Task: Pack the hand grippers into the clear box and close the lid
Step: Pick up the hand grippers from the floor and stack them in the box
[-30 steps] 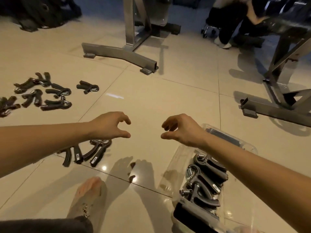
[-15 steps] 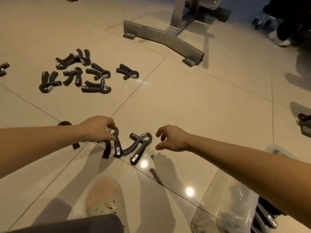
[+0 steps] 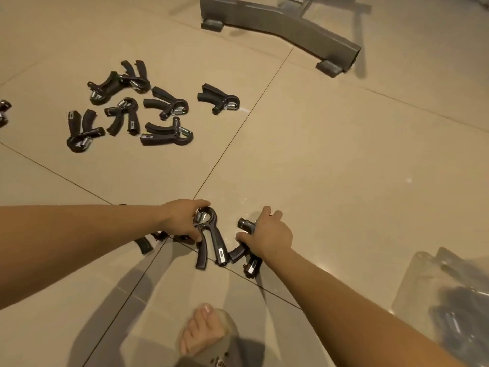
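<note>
On the tiled floor in front of me, my left hand (image 3: 182, 219) grips the spring end of a black hand gripper (image 3: 210, 239), whose handles point towards me. My right hand (image 3: 268, 235) curls around a second black hand gripper (image 3: 244, 256) just to the right. Another gripper (image 3: 144, 245) lies partly hidden under my left forearm. Several more hand grippers (image 3: 132, 107) lie scattered on the floor at the far left. The clear box (image 3: 423, 282) sits at the right edge, blurred, with dark grippers inside.
A grey metal equipment base (image 3: 280, 25) stands on the floor at the top. My foot in a sandal (image 3: 203, 332) is at the bottom centre. One more gripper (image 3: 4, 112) shows at the left edge.
Both hands have dropped onto the two nearest grippers and closed around them. The view has shifted left and down, so the box now sits at the right edge.
</note>
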